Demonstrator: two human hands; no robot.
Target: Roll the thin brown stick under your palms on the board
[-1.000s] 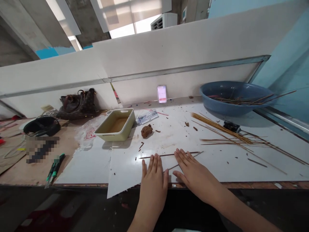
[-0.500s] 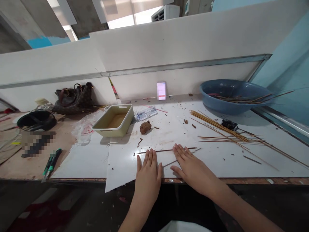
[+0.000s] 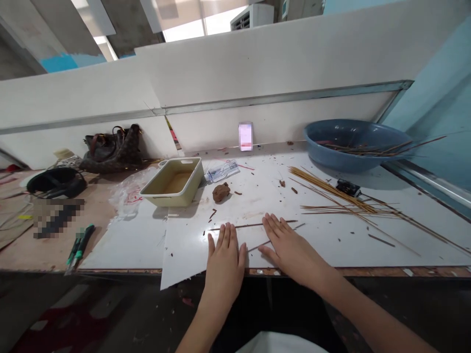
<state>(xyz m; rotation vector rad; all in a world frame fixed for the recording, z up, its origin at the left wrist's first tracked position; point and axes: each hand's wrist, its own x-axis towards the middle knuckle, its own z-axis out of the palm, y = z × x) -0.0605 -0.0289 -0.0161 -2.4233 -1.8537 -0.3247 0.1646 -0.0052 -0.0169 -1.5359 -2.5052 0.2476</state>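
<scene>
A thin dark-brown stick (image 3: 249, 225), like an incense stick, lies crosswise on the white board (image 3: 191, 260). My left hand (image 3: 224, 260) rests flat, its fingertips over the stick's left part. My right hand (image 3: 285, 242) also lies flat with the fingers stretched out, fingertips over the stick's right part. A second, greyer stick (image 3: 257, 246) slants partly under my right hand, nearer the table edge. Ahead of my left hand sits a brown dough-like lump (image 3: 221, 192), with small brown crumbs (image 3: 213, 214) around it.
A cream tub (image 3: 172, 198) stands left of the lump, beside a clear plastic piece (image 3: 222, 170). Loose thin sticks (image 3: 327, 186) lie to the right, near a blue basin (image 3: 353, 152) holding more. A phone (image 3: 246, 136) leans at the back; green-handled cutters (image 3: 81, 247) lie left.
Both hands have slid slightly forward, away from me, and the brown stick under the fingertips has shifted with them. The camera view has moved a little.
</scene>
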